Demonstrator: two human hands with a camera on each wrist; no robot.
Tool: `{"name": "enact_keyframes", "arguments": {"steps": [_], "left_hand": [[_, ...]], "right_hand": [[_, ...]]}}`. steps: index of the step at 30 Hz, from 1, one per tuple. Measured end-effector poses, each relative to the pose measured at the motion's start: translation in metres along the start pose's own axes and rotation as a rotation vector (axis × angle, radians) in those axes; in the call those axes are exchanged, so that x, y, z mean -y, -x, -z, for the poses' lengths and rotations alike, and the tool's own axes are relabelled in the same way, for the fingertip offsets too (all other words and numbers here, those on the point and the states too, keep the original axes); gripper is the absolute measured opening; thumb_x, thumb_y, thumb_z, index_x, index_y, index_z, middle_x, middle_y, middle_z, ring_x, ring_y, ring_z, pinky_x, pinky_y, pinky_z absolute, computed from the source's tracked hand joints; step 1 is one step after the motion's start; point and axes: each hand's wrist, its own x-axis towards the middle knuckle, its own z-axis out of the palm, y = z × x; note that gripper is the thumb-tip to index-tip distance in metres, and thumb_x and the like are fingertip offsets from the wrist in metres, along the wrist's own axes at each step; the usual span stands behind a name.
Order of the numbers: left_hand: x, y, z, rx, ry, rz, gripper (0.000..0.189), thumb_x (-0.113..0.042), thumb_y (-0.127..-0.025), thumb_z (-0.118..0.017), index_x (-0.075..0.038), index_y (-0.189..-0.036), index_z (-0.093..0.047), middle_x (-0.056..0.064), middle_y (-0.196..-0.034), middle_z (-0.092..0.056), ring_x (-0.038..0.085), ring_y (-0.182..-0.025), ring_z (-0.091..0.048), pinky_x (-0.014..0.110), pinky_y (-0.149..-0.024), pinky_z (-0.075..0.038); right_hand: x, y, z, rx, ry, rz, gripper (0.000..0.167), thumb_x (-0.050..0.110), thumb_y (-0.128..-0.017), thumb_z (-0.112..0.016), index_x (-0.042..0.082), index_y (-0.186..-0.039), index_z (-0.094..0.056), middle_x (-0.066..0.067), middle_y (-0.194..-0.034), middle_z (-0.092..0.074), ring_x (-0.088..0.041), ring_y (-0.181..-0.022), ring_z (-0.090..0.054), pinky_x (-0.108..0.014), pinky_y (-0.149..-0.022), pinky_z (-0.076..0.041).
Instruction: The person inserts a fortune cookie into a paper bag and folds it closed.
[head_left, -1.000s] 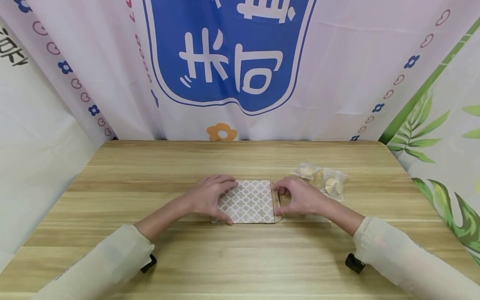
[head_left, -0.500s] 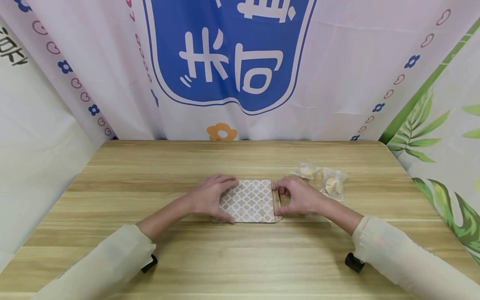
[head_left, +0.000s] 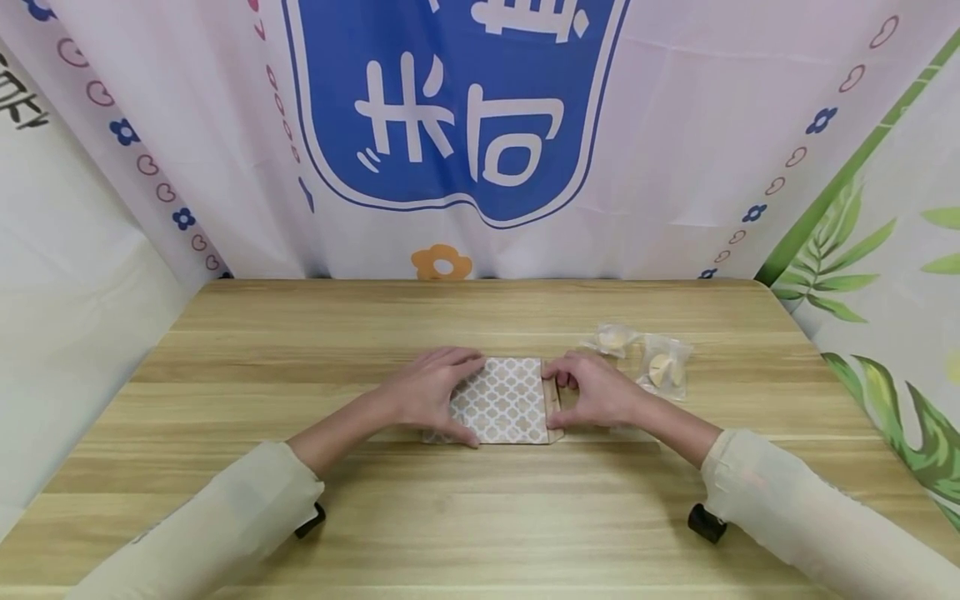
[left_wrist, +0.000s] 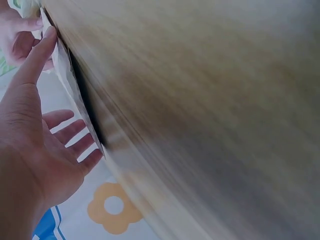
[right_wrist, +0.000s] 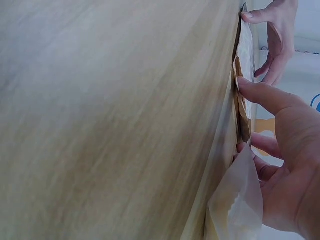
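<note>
A flat paper bag (head_left: 510, 402) with a white and tan lattice print lies on the wooden table, its plain brown flap (head_left: 553, 398) at the right end. My left hand (head_left: 431, 394) spreads over the bag's left part, thumb at the near edge and fingertips at the far edge. In the left wrist view its fingers (left_wrist: 70, 132) are mostly straight. At the flap end, my right hand (head_left: 597, 392) holds the bag with curled fingers and thumb. The right wrist view shows the thumb (right_wrist: 265, 94) pressed to the brown flap.
Two clear wrappers with fortune cookies, one farther back (head_left: 612, 337) and one nearer (head_left: 663, 368), lie just beyond my right hand. Behind the table's far edge hangs a printed curtain (head_left: 675, 150). A leaf-print cloth (head_left: 885, 267) hangs on the right.
My left hand has slid slightly to the right over the bag. The right hand stays at the flap, and the bag lies almost where it was.
</note>
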Motion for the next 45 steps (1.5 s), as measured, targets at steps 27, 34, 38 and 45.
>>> {"name": "enact_keyframes", "arguments": {"steps": [27,34,38,45], "left_hand": [[0.0014,-0.0005,-0.0003,0.006,0.03,0.009,0.115,-0.063,-0.071,-0.087,0.001,-0.155,-0.043,0.019,-0.159,-0.043,0.039,-0.147,-0.039,0.056,-0.119,-0.035],[0.0012,0.0,-0.0006,-0.012,0.038,-0.001,0.115,-0.063,-0.071,-0.088,0.002,-0.155,-0.043,0.02,-0.158,-0.044,0.039,-0.146,-0.04,0.056,-0.119,-0.036],[0.0012,0.0003,-0.0005,-0.02,0.043,-0.003,0.115,-0.062,-0.07,-0.088,0.002,-0.155,-0.044,0.02,-0.158,-0.044,0.039,-0.146,-0.041,0.056,-0.119,-0.036],[0.0017,-0.0004,-0.0012,-0.014,0.046,0.002,0.115,-0.062,-0.07,-0.089,0.0,-0.156,-0.043,0.02,-0.159,-0.043,0.039,-0.147,-0.04,0.056,-0.12,-0.034]], "right_hand": [[-0.0008,-0.0054,-0.0003,0.002,-0.098,-0.013,0.06,0.023,-0.075,-0.093,-0.002,-0.124,-0.068,-0.003,-0.092,-0.062,-0.016,-0.082,-0.052,-0.028,-0.074,-0.044],[0.0,-0.0055,0.0003,0.004,-0.18,-0.016,0.061,0.018,-0.076,-0.093,-0.004,-0.126,-0.067,-0.005,-0.089,-0.06,-0.018,-0.079,-0.051,-0.027,-0.069,-0.044],[0.0004,-0.0059,0.0008,0.018,-0.232,-0.041,0.061,0.014,-0.076,-0.091,-0.005,-0.128,-0.066,-0.004,-0.088,-0.062,-0.018,-0.08,-0.055,-0.027,-0.07,-0.048],[0.0023,-0.0055,0.0019,0.04,-0.287,-0.075,0.062,0.011,-0.076,-0.09,-0.004,-0.13,-0.063,-0.003,-0.09,-0.063,-0.017,-0.082,-0.058,-0.028,-0.073,-0.052]]}}
